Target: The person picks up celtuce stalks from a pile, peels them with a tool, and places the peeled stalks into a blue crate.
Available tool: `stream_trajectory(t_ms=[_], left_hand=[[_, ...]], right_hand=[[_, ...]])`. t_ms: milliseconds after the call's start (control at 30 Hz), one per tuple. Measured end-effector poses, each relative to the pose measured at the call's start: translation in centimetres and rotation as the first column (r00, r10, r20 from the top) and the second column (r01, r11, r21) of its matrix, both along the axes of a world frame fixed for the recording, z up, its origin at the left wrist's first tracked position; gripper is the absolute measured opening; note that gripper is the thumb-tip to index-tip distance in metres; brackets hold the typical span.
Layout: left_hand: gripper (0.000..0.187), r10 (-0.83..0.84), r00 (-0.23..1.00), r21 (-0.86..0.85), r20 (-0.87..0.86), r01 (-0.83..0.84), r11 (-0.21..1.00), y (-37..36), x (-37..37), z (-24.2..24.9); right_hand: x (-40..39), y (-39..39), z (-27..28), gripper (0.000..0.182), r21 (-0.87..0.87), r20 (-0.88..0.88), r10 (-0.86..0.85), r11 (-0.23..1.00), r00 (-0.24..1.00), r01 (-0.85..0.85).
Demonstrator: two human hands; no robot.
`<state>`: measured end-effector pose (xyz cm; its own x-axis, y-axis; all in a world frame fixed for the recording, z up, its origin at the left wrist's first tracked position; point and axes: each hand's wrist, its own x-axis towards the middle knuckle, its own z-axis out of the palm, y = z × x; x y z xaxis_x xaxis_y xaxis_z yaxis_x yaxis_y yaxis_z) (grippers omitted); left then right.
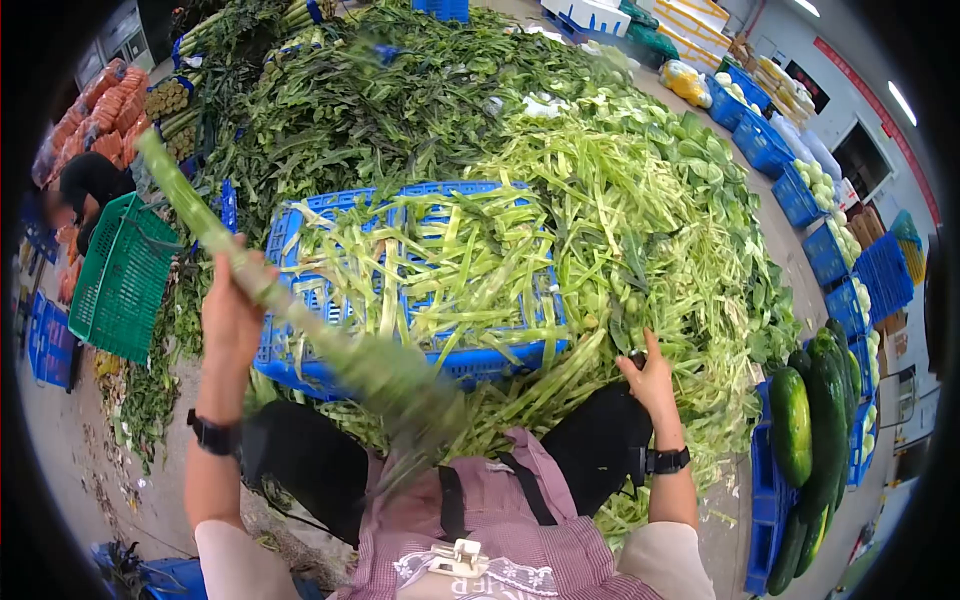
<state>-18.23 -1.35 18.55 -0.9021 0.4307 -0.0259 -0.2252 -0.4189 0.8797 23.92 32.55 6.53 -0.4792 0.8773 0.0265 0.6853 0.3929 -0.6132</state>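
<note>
My left hand (232,300) is closed round a long green stalk (290,305), which slants from upper left down to its leafy end above my lap; that end is blurred. My right hand (650,378) is by my right knee, its fingers curled round a small dark object too small to name. In front of me lies an upturned-looking blue crate (510,357) strewn with pale green peelings (465,265). More peelings heap up to its right, and dark leaves (330,125) pile behind it.
A green basket (125,280) stands at the left, beside a bent-over person (92,190) and orange sacks (105,110). Large dark green gourds (822,420) lie on a blue crate at the right. Blue crates of pale vegetables (800,195) line the right wall.
</note>
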Motion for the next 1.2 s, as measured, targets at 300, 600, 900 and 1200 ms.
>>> stream_trajectory(t_ms=[300, 600, 900, 1200], left_hand=[[0.040, -0.612, 0.130, -0.513, -0.780, -0.692, 0.508, 4.1, 0.6, -10.7], [0.046, -0.725, 0.566, -0.879, -0.392, 0.001, 0.476, 2.8, 6.8, -12.2], [0.030, -0.690, 0.643, -0.380, 0.332, 0.761, 0.527, 1.3, 17.7, -16.6], [0.035, -0.692, 0.652, -0.413, 0.311, 0.748, 0.519, -0.2, 19.4, -16.8]], right_hand=[[-0.8, -1.4, -0.7, 0.068, 0.130, 0.011, -0.025, 0.991, 1.000, 0.023], [-3.2, -4.9, -0.2, 0.057, 0.334, -0.012, 0.217, 0.921, 0.976, -0.201], [-10.1, -9.1, -1.2, 0.048, 0.432, 0.211, 0.423, 0.769, 0.881, -0.472], [-10.8, -9.6, -0.9, 0.049, 0.457, 0.298, 0.584, 0.607, 0.755, -0.650]])
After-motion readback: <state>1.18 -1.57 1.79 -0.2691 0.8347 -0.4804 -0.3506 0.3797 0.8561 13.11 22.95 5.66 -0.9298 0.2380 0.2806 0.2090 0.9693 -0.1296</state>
